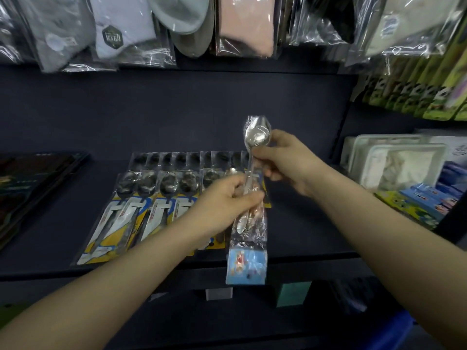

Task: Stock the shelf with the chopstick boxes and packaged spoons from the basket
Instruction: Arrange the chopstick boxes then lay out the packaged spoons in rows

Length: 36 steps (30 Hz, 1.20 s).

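Note:
Both hands hold one packaged spoon (255,137) upright above the dark shelf (316,223). It is a steel spoon in a clear sleeve with a light blue card at the bottom. My left hand (225,203) grips the sleeve around the handle. My right hand (280,160) pinches the neck just below the bowl. Several packaged spoons (141,205) with yellow and white cards lie in overlapping rows on the shelf, to the left of and behind my hands. No chopstick boxes or basket can be made out.
Bagged socks (126,29) hang above the shelf. A dark flat box (32,188) lies at the left. Plastic containers (399,165) and colourful packs (427,203) sit at the right. Price tags (293,294) line the shelf's front edge.

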### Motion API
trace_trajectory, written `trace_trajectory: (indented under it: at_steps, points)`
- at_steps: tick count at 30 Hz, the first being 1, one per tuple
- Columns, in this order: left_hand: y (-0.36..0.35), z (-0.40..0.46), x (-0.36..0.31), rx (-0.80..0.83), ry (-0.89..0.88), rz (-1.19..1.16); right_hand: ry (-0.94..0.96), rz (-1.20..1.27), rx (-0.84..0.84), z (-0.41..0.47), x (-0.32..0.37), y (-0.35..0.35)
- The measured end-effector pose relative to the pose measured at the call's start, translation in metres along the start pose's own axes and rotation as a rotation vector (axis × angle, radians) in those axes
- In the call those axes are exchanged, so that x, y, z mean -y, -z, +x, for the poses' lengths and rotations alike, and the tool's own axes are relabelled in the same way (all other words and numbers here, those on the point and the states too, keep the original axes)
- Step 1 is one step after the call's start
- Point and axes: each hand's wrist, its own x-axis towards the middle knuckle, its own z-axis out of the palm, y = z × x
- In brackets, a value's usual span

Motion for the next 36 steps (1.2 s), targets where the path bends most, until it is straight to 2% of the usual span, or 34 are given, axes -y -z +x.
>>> trace_trajectory:
  at_steps: [4, 6, 9, 11, 13, 16, 19, 23, 27, 29, 31, 33, 36]
  points:
    - [-0.004, -0.006, 0.007, 0.051, 0.101, -0.021, -0.084, -0.035, -0.089, 0.015, -0.026, -0.002]
    - [-0.004, -0.007, 0.012, 0.065, 0.066, 0.228, -0.134, -0.089, -0.109, 0.025, -0.043, -0.005]
    - [0.007, -0.007, 0.026, 0.015, -0.169, 0.798, -0.189, -0.167, -0.103, 0.036, -0.062, -0.011]
    - [0.016, -0.007, 0.033, 0.059, -0.213, 0.961, -0.208, -0.201, -0.084, 0.042, -0.070, -0.014]
    - [0.021, -0.005, 0.039, 0.132, -0.164, 1.063, -0.218, -0.241, -0.080, 0.047, -0.074, -0.018]
    - [0.024, -0.006, 0.045, 0.250, -0.078, 1.033, -0.191, -0.291, -0.120, 0.055, -0.076, -0.022]
    - [0.021, -0.007, 0.047, 0.232, -0.095, 0.997, -0.156, -0.411, -0.140, 0.063, -0.077, -0.025]
    - [0.015, -0.009, 0.047, 0.219, -0.095, 0.978, -0.105, -0.741, -0.170, 0.061, -0.076, -0.027]
    - [0.013, -0.008, 0.042, 0.239, -0.095, 0.979, -0.018, -0.908, -0.241, 0.054, -0.073, 0.006]
    - [0.011, -0.005, 0.040, 0.238, -0.087, 1.009, -0.062, -1.042, -0.294, 0.052, -0.079, 0.035]
    - [0.008, 0.000, 0.039, 0.239, -0.080, 1.019, -0.196, -1.141, -0.278, 0.050, -0.090, 0.061]
    - [0.004, 0.005, 0.036, 0.248, -0.097, 1.024, -0.288, -1.135, -0.213, 0.050, -0.100, 0.074]
    - [-0.003, 0.011, 0.032, 0.295, -0.079, 1.016, -0.279, -0.976, -0.191, 0.055, -0.102, 0.082]
